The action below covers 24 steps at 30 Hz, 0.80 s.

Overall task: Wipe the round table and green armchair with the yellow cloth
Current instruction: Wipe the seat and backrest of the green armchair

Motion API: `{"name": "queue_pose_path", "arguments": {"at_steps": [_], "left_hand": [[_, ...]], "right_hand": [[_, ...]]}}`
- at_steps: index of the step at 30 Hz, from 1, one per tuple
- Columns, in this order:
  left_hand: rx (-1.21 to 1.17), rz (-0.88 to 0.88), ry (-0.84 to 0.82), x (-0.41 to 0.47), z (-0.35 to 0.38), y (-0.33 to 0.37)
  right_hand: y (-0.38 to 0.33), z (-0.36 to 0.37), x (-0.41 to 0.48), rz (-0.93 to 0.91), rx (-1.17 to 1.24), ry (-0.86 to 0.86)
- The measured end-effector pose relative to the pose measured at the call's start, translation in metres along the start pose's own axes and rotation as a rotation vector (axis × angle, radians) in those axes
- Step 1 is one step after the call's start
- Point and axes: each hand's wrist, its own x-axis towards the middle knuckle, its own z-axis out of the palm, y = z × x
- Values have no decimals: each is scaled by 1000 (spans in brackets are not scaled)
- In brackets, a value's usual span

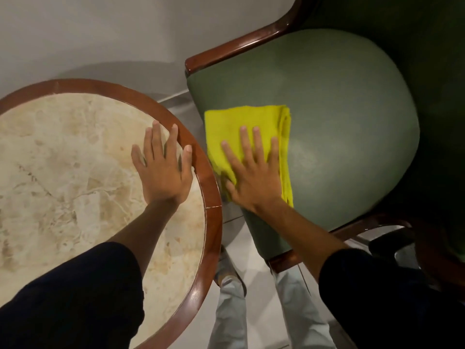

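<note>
The right hand point(253, 176) lies flat, fingers spread and extended, pressing on the folded yellow terry cloth point(241, 127) — palm down on it rather than clutching it. The cloth sits on the front left part of the seat of the green upholstered armchair with the dark polished wood frame point(352, 117), near the seat's edge that faces the table; the cloth's folded layers show along its right side. The left hand point(163, 170) is also open and flat, holding nothing, resting on the round table with a cream marble-look top and a reddish-brown wooden rim point(214, 222); its fingertips reach the rim on the side nearest the chair. Both forearms are bare below dark sleeves point(75, 298). Between table and armchair a strip of pale tiled floor point(261, 285) shows, along with the person's legs in light trousers point(231, 311). A plain light wall point(100, 34) stands behind the table.
</note>
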Motion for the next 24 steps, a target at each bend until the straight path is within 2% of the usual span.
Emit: {"name": "queue_pose_path", "arguments": {"at_steps": [3,6,8,11,13,15,16,18,19,20,21,24], "left_hand": [[-1,12,-7,-1,3,-3],[5,13,-4,-2,5,-5],[24,9,-4,-1,5,-3],[43,-3,-10,0,5,-1],[44,-8,-12,0,6,0],[50,-10,-14,0,8,-1],[52,-17,-23,2,9,-3],[48,-22,-55,2,9,-6],[42,-25,-76,1,9,-9],[32,-27,-99,0,8,-10],[21,-29,-126,-1,6,-10],[-21,-77,-214,0,-8,-3]], "right_hand": [[-7,14,-46,-147,-46,-17],[5,20,-94,-118,-23,6],[25,19,-121,79,-4,40],[59,6,-130,574,61,77],[79,-1,-101,864,162,106],[90,-12,-52,1044,261,116],[89,-17,-29,1039,261,88],[78,-24,-6,829,239,45],[68,-27,-3,715,304,37],[59,-34,-5,675,466,33],[53,-45,-7,701,727,44],[57,-99,-22,987,1732,74]]}}
